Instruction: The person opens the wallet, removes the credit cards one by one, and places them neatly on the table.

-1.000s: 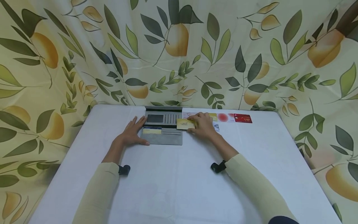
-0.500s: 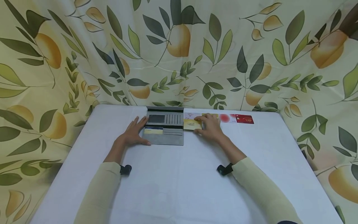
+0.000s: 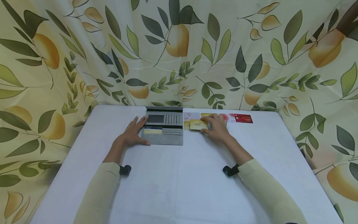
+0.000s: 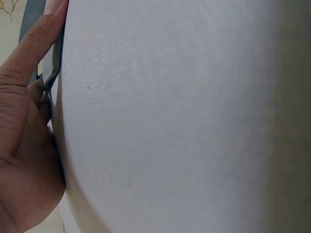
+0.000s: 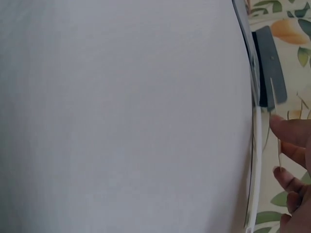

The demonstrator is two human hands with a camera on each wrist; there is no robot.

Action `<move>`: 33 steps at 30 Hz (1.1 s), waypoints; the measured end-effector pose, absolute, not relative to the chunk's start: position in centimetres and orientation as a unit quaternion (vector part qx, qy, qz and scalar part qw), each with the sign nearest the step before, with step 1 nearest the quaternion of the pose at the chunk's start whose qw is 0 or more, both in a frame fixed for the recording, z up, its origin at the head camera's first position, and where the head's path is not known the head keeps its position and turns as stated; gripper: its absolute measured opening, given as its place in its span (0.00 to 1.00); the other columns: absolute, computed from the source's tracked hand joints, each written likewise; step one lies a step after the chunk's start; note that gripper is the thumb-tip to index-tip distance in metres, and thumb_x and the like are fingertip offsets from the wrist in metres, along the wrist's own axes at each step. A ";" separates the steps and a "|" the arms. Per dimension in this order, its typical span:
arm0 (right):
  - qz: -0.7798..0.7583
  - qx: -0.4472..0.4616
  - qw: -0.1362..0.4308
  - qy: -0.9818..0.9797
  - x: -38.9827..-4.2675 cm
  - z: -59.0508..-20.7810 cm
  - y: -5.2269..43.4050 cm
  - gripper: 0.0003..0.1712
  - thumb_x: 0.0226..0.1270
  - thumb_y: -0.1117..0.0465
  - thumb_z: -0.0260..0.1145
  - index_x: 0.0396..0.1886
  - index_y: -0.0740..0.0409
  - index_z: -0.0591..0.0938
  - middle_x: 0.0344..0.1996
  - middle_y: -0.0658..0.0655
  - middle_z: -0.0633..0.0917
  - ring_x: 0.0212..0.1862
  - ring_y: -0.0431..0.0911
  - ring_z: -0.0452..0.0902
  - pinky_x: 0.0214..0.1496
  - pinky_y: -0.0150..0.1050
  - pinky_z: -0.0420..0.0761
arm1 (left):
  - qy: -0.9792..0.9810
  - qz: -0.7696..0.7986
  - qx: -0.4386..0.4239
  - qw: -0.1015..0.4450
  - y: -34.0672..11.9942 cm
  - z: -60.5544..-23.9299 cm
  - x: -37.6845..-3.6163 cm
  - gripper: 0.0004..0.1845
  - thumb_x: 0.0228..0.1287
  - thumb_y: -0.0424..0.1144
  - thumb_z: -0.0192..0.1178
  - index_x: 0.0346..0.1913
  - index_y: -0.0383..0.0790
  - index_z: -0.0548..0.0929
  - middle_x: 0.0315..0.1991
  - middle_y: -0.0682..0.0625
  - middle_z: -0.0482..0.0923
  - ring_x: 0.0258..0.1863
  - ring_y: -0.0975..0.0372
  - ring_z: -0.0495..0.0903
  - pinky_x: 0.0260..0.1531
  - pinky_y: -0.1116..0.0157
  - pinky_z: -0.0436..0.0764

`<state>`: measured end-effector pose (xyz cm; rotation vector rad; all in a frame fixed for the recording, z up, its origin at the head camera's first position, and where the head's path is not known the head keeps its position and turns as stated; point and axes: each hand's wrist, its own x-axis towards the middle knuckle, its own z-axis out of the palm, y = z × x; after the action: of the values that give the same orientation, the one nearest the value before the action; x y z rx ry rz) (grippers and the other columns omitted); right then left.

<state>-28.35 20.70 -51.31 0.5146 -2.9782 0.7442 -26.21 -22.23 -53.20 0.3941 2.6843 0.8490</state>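
A grey bifold wallet (image 3: 173,140) lies open at the back of the white table, with slots and a dark window panel. A blue-and-yellow card (image 3: 152,130) sits in its lower left pocket. My left hand (image 3: 132,133) rests with fingers spread along the wallet's left edge; the left wrist view shows its thumb (image 4: 29,53) at that edge. Right of the wallet, my right hand (image 3: 219,129) pinches a gold card (image 3: 198,125) between thumb and fingers. In the right wrist view the card (image 5: 279,153) appears edge-on. Another yellow card (image 3: 186,125) shows partly behind it.
Behind the gold card runs a row of cards: a pale pink card (image 3: 191,116), a yellow card (image 3: 205,114), a white card with a red circle (image 3: 231,117) and a red VIP card (image 3: 244,118). A leaf-patterned curtain (image 3: 179,74) hangs behind the table (image 3: 173,183).
My right hand has moved right with the gold card, away from the wallet's right edge, uncovering part of another yellow card. The left hand has stayed on the wallet.
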 end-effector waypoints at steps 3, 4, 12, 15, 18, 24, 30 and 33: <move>0.240 0.168 0.023 -0.956 -28.2 -51.3 21.3 0.33 0.61 0.53 0.80 0.66 0.54 0.84 0.62 0.66 0.77 0.63 0.64 0.62 0.65 0.66 0.59 | 0.933 0.298 0.136 0.148 -22.2 -53.1 -26.1 0.72 0.44 0.58 0.84 0.87 0.47 0.47 0.87 0.46 0.37 0.83 0.45 0.26 0.79 0.38 0.34; 0.243 0.167 0.024 -0.955 -28.2 -51.3 21.4 0.33 0.61 0.54 0.80 0.66 0.55 0.83 0.61 0.66 0.77 0.64 0.65 0.61 0.66 0.67 0.57 | 0.934 0.296 0.137 0.148 -22.2 -53.1 -26.1 0.72 0.45 0.59 0.83 0.87 0.47 0.47 0.87 0.46 0.37 0.83 0.45 0.26 0.79 0.38 0.34; 0.245 0.145 0.004 -0.959 -27.6 -51.2 22.5 0.33 0.65 0.54 0.78 0.69 0.53 0.82 0.62 0.66 0.75 0.71 0.67 0.56 0.63 0.69 0.59 | 0.933 0.294 0.140 0.150 -22.3 -53.2 -26.2 0.72 0.44 0.60 0.83 0.87 0.47 0.47 0.87 0.46 0.36 0.83 0.45 0.25 0.78 0.38 0.34; 0.241 0.141 0.002 -0.960 -27.6 -51.2 23.0 0.33 0.65 0.54 0.78 0.70 0.53 0.81 0.63 0.66 0.75 0.73 0.67 0.54 0.65 0.72 0.57 | 0.934 0.292 0.137 0.151 -22.3 -53.4 -26.3 0.72 0.44 0.61 0.83 0.87 0.49 0.46 0.87 0.48 0.36 0.83 0.46 0.25 0.78 0.37 0.34; 0.235 0.138 0.000 -0.962 -27.7 -51.2 23.7 0.33 0.66 0.55 0.77 0.70 0.52 0.81 0.64 0.67 0.73 0.71 0.67 0.55 0.66 0.71 0.56 | 0.935 0.290 0.136 0.151 -22.2 -53.4 -26.3 0.72 0.45 0.60 0.83 0.87 0.49 0.46 0.87 0.48 0.36 0.83 0.46 0.25 0.79 0.38 0.34; 0.228 0.128 -0.004 -0.965 -27.6 -51.3 24.9 0.33 0.66 0.56 0.77 0.70 0.53 0.80 0.69 0.69 0.70 0.69 0.68 0.56 0.62 0.68 0.59 | 0.935 0.288 0.136 0.153 -22.3 -53.3 -26.3 0.72 0.46 0.59 0.83 0.87 0.48 0.46 0.87 0.47 0.36 0.83 0.45 0.26 0.79 0.38 0.34; 0.229 0.119 -0.005 -0.966 -27.5 -51.0 25.9 0.33 0.68 0.57 0.74 0.72 0.54 0.78 0.70 0.70 0.68 0.68 0.68 0.56 0.62 0.68 0.58 | 0.935 0.291 0.134 0.150 -22.3 -53.1 -26.4 0.71 0.47 0.58 0.84 0.87 0.49 0.46 0.87 0.48 0.36 0.83 0.44 0.26 0.78 0.36 0.35; 0.231 0.117 -0.010 -0.966 -27.3 -51.1 26.3 0.32 0.69 0.58 0.74 0.72 0.54 0.78 0.71 0.70 0.68 0.67 0.67 0.56 0.61 0.67 0.59 | 0.935 0.292 0.132 0.151 -22.3 -53.2 -26.3 0.71 0.46 0.58 0.84 0.87 0.49 0.46 0.87 0.48 0.36 0.83 0.44 0.26 0.78 0.37 0.35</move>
<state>-27.34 26.30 -51.05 0.3702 -3.0536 0.7309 -26.32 -22.29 -53.20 0.3795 2.6855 0.8397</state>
